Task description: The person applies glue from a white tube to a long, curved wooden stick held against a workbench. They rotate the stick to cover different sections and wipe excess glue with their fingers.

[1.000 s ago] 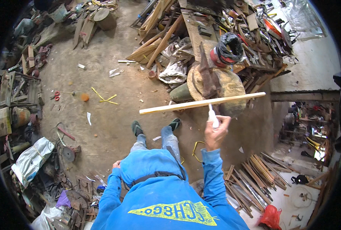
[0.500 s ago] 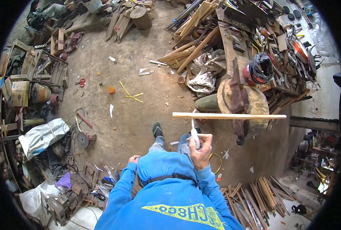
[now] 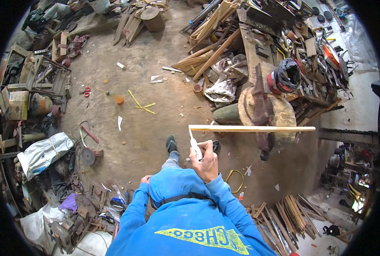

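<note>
My right hand is closed around a white squeeze bottle with a long thin nozzle. The nozzle points away from me, its tip at the left end of a long pale wooden strip. That strip lies level across a dark metal vise, which is mounted on a round wooden stump. My left hand hangs low beside my left hip, apart from the strip. Its fingers are mostly hidden, so whether it holds anything does not show.
A workbench heaped with tools stands at the far right, with a black-lined red bucket near the stump. Scissors and yellow strips lie on the floor. Clutter lines the left; wooden offcuts are stacked near right.
My right hand has moved left with the bottle, bringing the nozzle from partway along the strip to its left end. The view has shifted slightly; my left hand stays by my hip.
</note>
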A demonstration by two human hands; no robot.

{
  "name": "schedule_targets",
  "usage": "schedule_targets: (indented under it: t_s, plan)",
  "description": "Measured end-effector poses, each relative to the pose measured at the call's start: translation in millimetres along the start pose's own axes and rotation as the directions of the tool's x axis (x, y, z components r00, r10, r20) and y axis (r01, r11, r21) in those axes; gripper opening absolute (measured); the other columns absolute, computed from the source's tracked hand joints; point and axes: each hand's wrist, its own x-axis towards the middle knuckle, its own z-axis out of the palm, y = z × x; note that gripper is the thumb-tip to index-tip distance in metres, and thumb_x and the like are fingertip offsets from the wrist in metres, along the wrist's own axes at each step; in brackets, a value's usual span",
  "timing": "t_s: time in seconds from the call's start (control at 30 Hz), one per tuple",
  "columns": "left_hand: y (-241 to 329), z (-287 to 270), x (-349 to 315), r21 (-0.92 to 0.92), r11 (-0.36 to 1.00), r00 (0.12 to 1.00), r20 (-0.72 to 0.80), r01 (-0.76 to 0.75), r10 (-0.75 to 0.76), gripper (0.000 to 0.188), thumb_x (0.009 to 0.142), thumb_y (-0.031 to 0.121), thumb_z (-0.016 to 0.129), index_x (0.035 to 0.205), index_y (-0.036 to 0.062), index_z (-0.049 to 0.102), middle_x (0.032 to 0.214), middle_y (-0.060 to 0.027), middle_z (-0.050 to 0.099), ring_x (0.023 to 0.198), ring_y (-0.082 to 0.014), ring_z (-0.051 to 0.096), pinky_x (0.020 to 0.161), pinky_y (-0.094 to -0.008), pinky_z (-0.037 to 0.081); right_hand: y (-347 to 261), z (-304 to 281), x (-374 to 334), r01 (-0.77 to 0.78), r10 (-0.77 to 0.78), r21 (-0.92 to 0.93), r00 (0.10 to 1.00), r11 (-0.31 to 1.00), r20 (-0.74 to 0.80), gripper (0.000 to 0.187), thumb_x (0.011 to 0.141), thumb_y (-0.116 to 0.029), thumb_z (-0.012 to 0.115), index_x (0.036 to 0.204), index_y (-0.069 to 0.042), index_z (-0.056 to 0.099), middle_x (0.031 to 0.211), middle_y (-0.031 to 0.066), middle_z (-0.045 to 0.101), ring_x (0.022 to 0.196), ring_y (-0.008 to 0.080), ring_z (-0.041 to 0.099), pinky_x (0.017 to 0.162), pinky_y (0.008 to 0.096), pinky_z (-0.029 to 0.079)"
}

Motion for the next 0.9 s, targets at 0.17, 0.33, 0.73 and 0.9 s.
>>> schedule_targets:
  t_s: [0.17, 0.33, 0.73, 0.9]
  plan:
    - [4, 1, -1, 0.187, 0.977, 0.995, -0.002, -0.098, 0.100, 0.028, 0.088, 0.024, 0.069, 0.105, 0.0008, 0.071, 0.096, -0.0086, 0.073, 0.087, -0.0158, 0.066, 0.079, -0.0300, 0.053, 1, -24, -5, -0.005, -0.005, -0.069, 0.989, 0.998, -0.147, 0.028, 0.085, -0.012, 0.067, 0.100, -0.003, 0.046, 0.075, 0.0191, 0.067, 0.072, 0.0308, 0.071, 0.061, 0.0374, 0.054]
    - [-2, 5, 11, -0.008, 0.999, 0.999, 0.035, -0.042, 0.042, 0.027, 0.088, 0.024, 0.069, 0.104, 0.0020, 0.071, 0.095, -0.0077, 0.073, 0.087, -0.0157, 0.066, 0.078, -0.0304, 0.053, 4, -45, -5, -0.050, 0.026, -0.065, 0.948, 0.997, -0.318, 0.026, 0.086, -0.010, 0.066, 0.099, -0.002, 0.046, 0.070, 0.0147, 0.065, 0.064, 0.0212, 0.068, 0.056, 0.0327, 0.052]
    - [21, 12, 19, 0.056, 0.996, 0.995, 0.069, -0.074, 0.071, 0.025, 0.091, 0.017, 0.064, 0.108, 0.0004, 0.070, 0.099, -0.0104, 0.073, 0.088, -0.0159, 0.067, 0.081, -0.0308, 0.054, 2, -40, -6, -0.048, 0.034, -0.045, 0.962, 0.998, -0.270, 0.025, 0.085, -0.010, 0.066, 0.099, -0.002, 0.047, 0.072, 0.0174, 0.064, 0.066, 0.0289, 0.070, 0.058, 0.0367, 0.054]
    - [26, 13, 8, 0.130, 0.990, 0.997, 0.046, -0.059, 0.054, 0.024, 0.090, 0.017, 0.066, 0.106, -0.0007, 0.071, 0.096, -0.0101, 0.073, 0.087, -0.0159, 0.066, 0.080, -0.0308, 0.054, 1, -33, -4, 0.012, -0.012, 0.005, 1.000, 1.000, -0.007, 0.025, 0.086, -0.013, 0.066, 0.099, -0.002, 0.048, 0.078, 0.0233, 0.066, 0.075, 0.0362, 0.070, 0.061, 0.0401, 0.054]
